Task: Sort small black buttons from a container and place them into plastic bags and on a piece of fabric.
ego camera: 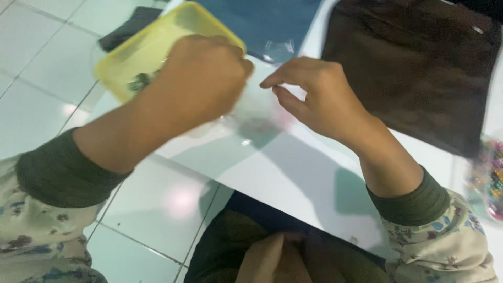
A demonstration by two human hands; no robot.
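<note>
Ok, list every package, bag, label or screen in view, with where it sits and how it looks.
Clear plastic bag: on the white surface, between the left hand and right hand; flat, see-through, glossy.
Clear packet: right edge, partly cut off; see-through, filled with small multicoloured pieces.
Yellow tray: upper left, behind the left hand; rounded rectangle.
No labels, signs or screens show.

Left hand (201,73) fisted over a yellow tray (141,50), right hand (314,94) pinching beside it above a white board (283,173).
</note>
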